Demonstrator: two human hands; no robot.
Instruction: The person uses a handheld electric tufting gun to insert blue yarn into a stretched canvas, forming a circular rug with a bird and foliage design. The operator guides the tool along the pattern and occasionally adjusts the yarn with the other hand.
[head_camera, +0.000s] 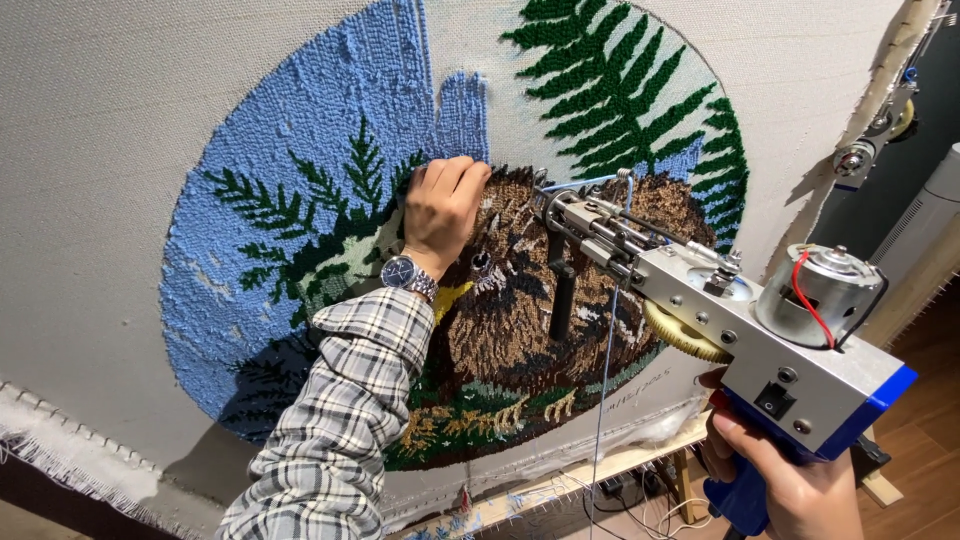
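My left hand (443, 205) presses its bent fingers against the stretched tufting cloth (110, 150), on the tufted picture where blue sky yarn (300, 110) meets the brown animal patch (520, 320). A wristwatch (408, 274) and plaid sleeve (340, 420) cover that arm. My right hand (790, 480) grips the blue handle of a metal tufting gun (740, 310). The gun's needle tip (545, 195) points at the cloth just right of my left fingers. Blue yarn (605, 360) runs down from the gun.
Green fern fronds (630, 90) are tufted at the upper right of the round design. The wooden frame bar (600, 470) runs below the cloth, with loose threads hanging. A wooden floor (920, 420) and a frame fitting (860, 155) show at the right.
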